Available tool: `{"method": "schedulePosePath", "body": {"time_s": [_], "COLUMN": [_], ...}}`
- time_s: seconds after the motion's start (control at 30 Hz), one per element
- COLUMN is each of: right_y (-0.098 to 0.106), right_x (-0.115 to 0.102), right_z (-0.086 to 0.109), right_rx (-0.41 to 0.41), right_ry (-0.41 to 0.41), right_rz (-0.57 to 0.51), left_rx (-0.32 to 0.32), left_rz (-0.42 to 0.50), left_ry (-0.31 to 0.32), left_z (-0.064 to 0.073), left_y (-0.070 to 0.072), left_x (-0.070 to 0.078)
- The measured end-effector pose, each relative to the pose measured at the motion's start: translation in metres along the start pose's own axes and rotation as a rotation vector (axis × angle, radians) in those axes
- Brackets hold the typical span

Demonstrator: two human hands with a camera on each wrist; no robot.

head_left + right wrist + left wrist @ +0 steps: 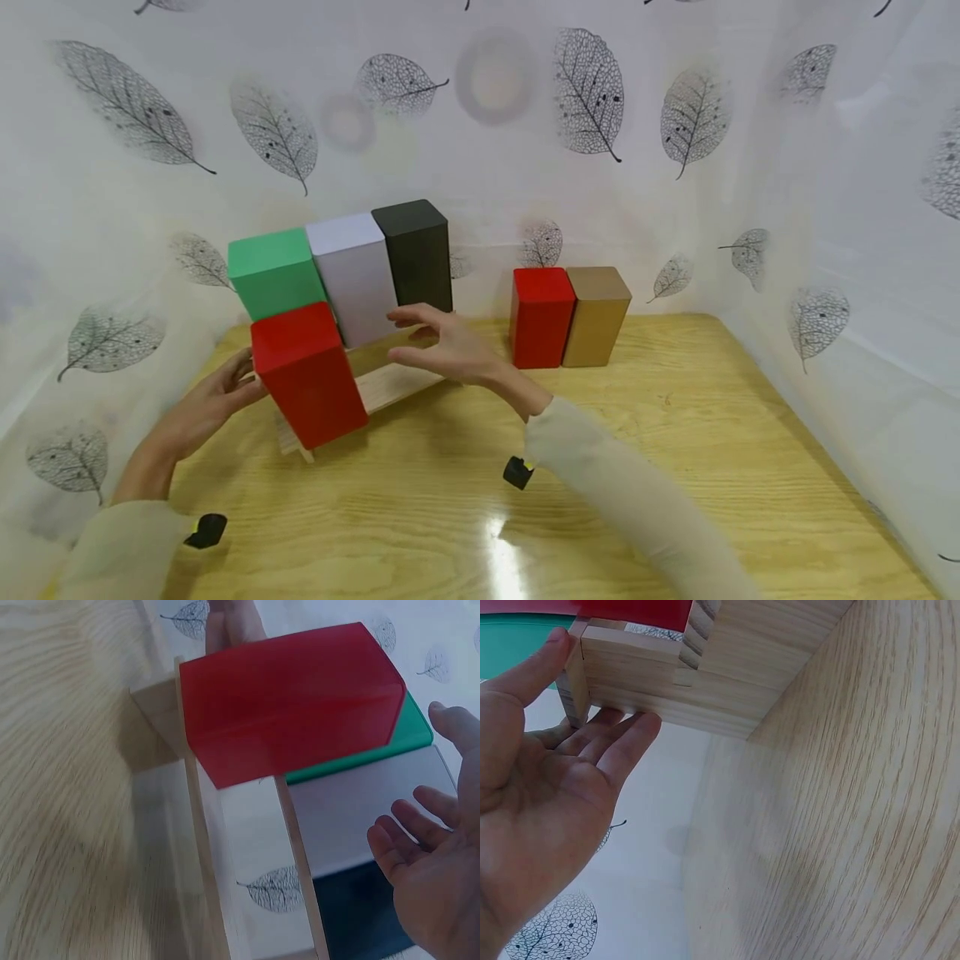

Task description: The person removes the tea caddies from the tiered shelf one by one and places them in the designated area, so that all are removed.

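Observation:
A wooden rack carries a red box at its front left. Behind, in a slanting row, stand a green box, a white box and a black box. At the rack's left end my left hand grips the wood; in the left wrist view its thumb lies on the end piece, and the other fingers reach under and behind. My right hand holds nothing. Its relaxed, spread fingers hover in front of the white and black boxes, apart from them in the right wrist view.
Another red box and a tan box stand side by side on the wood-grain table, right of the rack. Pale leaf-printed curtains close off the back and both sides.

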State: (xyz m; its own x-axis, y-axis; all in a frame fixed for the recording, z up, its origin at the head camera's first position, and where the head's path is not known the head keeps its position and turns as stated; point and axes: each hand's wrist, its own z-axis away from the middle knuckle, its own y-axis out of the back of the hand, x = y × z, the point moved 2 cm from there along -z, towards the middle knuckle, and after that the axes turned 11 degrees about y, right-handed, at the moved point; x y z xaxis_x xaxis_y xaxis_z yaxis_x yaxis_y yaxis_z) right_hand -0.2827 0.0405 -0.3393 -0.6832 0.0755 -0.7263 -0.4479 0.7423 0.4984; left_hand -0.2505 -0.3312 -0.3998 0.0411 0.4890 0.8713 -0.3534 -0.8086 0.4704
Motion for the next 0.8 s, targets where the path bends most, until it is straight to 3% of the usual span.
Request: {"method": "schedulePosePath", "body": {"time_s": [0.27, 0.43, 0.6, 0.8], "right_y": [-0.025, -0.037, -0.044, -0.048], "right_x": [-0.006, -0.009, -0.014, -0.017], "right_z": [-0.021, -0.032, -0.039, -0.044], "right_rx": [0.020, 0.030, 0.068, 0.080], "right_ry": [0.030, -0.009, -0.040, -0.020], "right_rz": [-0.080, -0.100, -0.129, -0.152], "left_rx": [-0.002, 0.010, 0.007, 0.000], "left_rz": [0.004, 0.000, 0.011, 0.018], "left_ry": [0.003, 0.003, 0.009, -0.025], "left_z": [-0.001, -0.001, -0.003, -0.001], "left_y": [-0.003, -0.002, -0.003, -0.003], "left_x": [-0.001, -0.001, -0.001, -0.001]}}
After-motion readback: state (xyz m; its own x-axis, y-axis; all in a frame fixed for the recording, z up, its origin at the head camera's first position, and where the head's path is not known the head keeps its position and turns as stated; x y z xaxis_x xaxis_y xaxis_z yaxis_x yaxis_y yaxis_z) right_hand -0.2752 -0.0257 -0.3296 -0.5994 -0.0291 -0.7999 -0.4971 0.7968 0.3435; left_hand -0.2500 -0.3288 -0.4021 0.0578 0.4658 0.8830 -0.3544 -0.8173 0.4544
